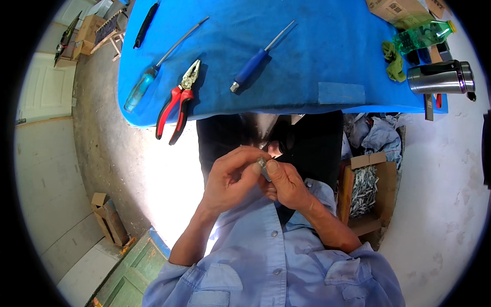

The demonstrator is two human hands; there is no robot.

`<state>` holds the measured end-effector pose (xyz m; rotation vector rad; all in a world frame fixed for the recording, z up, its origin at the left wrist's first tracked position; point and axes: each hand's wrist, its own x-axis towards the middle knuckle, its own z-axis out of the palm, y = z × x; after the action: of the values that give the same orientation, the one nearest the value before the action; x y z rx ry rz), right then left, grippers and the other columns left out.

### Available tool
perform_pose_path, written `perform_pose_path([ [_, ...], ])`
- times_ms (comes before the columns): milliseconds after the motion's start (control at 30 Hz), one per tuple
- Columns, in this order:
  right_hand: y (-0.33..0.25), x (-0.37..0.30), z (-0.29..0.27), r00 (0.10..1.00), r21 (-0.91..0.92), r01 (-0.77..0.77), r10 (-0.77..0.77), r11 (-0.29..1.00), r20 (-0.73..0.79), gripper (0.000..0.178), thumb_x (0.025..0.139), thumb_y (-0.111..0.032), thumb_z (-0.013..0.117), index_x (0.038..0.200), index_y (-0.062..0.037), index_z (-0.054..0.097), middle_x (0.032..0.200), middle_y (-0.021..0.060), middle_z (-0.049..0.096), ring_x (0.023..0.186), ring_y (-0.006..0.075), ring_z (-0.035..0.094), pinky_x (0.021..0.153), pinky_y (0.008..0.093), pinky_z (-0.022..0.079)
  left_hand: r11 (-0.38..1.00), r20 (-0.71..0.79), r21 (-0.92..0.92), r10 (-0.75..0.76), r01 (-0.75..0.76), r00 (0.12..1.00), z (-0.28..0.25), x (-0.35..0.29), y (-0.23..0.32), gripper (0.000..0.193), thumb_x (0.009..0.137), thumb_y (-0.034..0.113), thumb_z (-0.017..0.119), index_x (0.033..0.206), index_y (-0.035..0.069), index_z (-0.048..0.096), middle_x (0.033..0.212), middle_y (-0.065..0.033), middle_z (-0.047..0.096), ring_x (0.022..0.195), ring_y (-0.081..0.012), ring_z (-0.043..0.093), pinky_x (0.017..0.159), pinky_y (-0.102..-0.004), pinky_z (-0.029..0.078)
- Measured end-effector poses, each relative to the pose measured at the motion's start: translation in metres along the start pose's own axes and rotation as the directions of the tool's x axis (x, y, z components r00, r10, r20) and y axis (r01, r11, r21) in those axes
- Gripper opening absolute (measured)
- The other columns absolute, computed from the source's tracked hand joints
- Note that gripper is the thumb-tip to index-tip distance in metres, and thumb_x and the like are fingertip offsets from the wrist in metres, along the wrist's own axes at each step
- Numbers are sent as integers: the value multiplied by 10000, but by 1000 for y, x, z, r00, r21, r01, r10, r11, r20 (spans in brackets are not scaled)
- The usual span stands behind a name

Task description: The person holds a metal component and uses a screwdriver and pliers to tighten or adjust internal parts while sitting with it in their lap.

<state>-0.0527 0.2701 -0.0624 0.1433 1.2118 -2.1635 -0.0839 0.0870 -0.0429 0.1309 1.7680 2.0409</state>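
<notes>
Above my lap, in front of the table edge, both hands meet around a small grey metallic piece [264, 168]. My left hand [232, 179] pinches its top end between thumb and forefinger. My right hand [287, 185] grips the other side, thumb pressed on it and fingers curled beneath. Most of the piece is hidden by the fingers, so its kind cannot be made out. Beyond my hands on the table lie red-and-black combination pliers [183, 100], their handles overhanging the edge. Beside them are a teal-handled screwdriver [146, 84] and a blue-handled screwdriver [253, 67].
A blue cloth covers the table [225, 41]. A black pen-like tool [147, 24] lies at its far left. At the right are a steel flask [440, 78], a green bottle [422, 37] and a green rag [393, 61]. A cardboard box [384, 197] of metal strips stands right of my legs.
</notes>
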Motion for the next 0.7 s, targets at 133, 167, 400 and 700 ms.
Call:
perform_pose_path([
  [133, 2, 1, 4, 994, -147, 74, -84, 986, -66, 492, 1138, -427, 397, 998, -17, 630, 771, -8, 526, 635, 62, 465, 559, 247, 379, 1000, -21, -5, 11, -11, 1000, 1, 1, -6, 206, 986, 3, 592, 1138, -67, 711, 1144, -141, 684, 1013, -185, 686, 843, -293, 563],
  [167, 4, 1, 3, 990, -204, 104, -121, 973, -71, 479, 1138, -411, 400, 1001, -18, 638, 789, -1, 540, 652, 68, 481, 569, 253, 390, 1000, -32, -18, -1, 0, 999, 1, 1, -6, 211, 973, -13, 593, 1137, -69, 713, 1119, -138, 692, 1012, -182, 683, 866, -292, 539],
  [400, -2, -1, -3, 994, -212, 40, -60, 976, -91, 426, 1127, -347, 422, 1006, -4, 646, 786, 10, 580, 663, 93, 525, 603, 268, 431, 975, -33, -190, -123, 114, 992, 8, 4, 3, 240, 970, -11, 609, 1192, -61, 685, 1144, -98, 676, 995, -179, 686, 854, -288, 545],
  [700, -75, 10, -21, 724, -805, 263, -660, 532, -199, 208, 915, -115, 782, 1071, 7, 721, 852, 70, 655, 694, 144, 640, 616, 300, 511, 961, -283, 250, 191, -120, 940, -6, 6, 25, 322, 917, 18, 678, 1236, -24, 678, 1109, -91, 724, 879, -123, 676, 775, -257, 542],
])
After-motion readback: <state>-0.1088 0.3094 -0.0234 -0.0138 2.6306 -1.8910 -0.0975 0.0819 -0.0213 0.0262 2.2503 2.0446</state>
